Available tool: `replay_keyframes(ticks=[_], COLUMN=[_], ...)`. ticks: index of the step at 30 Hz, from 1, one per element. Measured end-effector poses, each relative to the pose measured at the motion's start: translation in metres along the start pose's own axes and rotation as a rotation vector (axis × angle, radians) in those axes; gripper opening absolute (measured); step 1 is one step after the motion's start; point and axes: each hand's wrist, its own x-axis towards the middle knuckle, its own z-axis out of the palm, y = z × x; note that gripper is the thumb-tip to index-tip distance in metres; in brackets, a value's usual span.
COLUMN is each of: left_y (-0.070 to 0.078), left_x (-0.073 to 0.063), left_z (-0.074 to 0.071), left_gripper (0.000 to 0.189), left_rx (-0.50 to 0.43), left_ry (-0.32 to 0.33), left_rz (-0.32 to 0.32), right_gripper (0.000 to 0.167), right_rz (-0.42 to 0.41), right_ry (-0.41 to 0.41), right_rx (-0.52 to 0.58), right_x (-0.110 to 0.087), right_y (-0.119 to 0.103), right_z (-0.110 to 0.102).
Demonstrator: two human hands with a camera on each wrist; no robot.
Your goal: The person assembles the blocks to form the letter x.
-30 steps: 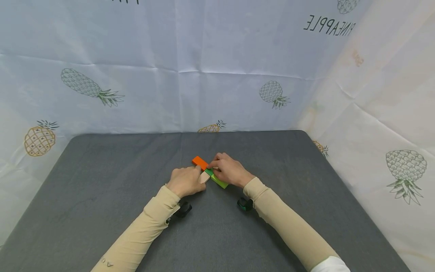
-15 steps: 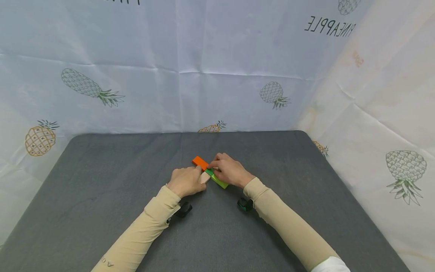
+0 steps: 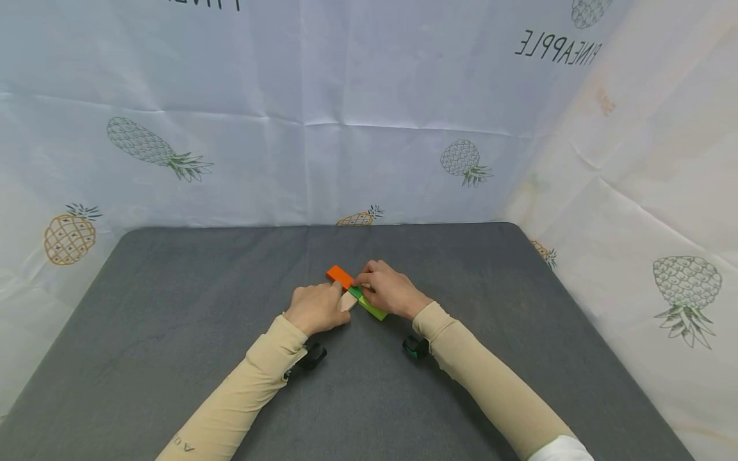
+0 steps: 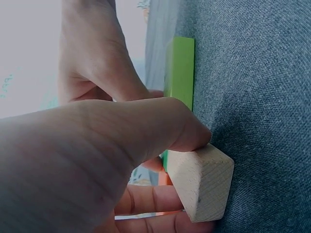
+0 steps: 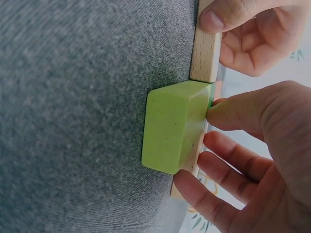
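Several small wooden blocks lie end to end on the table, forming a cross. At its centre is a dark green block (image 3: 354,292), with an orange block (image 3: 339,275) to the upper left and a light green block (image 3: 373,308) to the lower right. My left hand (image 3: 316,307) pinches a plain wooden block (image 4: 201,182) at the lower left, thumb on the near side and fingers on the far side. My right hand (image 3: 394,288) holds another plain wooden block (image 5: 176,191) at the upper right, mostly hidden behind the light green block and my fingers.
The blocks stand on a dark grey cloth-covered table (image 3: 219,390). A white curtain (image 3: 380,83) printed with pineapples hangs behind it and along the right side. Black wrist cameras sit under both wrists, close above the cloth.
Both hands stay in the same place on the blocks, which have not visibly shifted. Only the head view has tilted very slightly.
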Motion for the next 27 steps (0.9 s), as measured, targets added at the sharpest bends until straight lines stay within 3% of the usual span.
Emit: replay_keyframes(ticks=[13,27], left_y=[-0.0006,0.0005], left_x=[0.0,-0.0002], left_z=[0.0028,0.0031], left_gripper=[0.026,0.031], left_rx=[-0.002,-0.004], left_ry=[0.041,0.04], left_rz=[0.02,0.013], right_gripper=[0.027,0.028], right_rz=[-0.003,-0.004], right_ry=[0.011,0.007], right_rx=[-0.001,0.002], right_x=[-0.0002,0.0], right_y=[0.0004,-0.0003], right_z=[0.0012,0.0005])
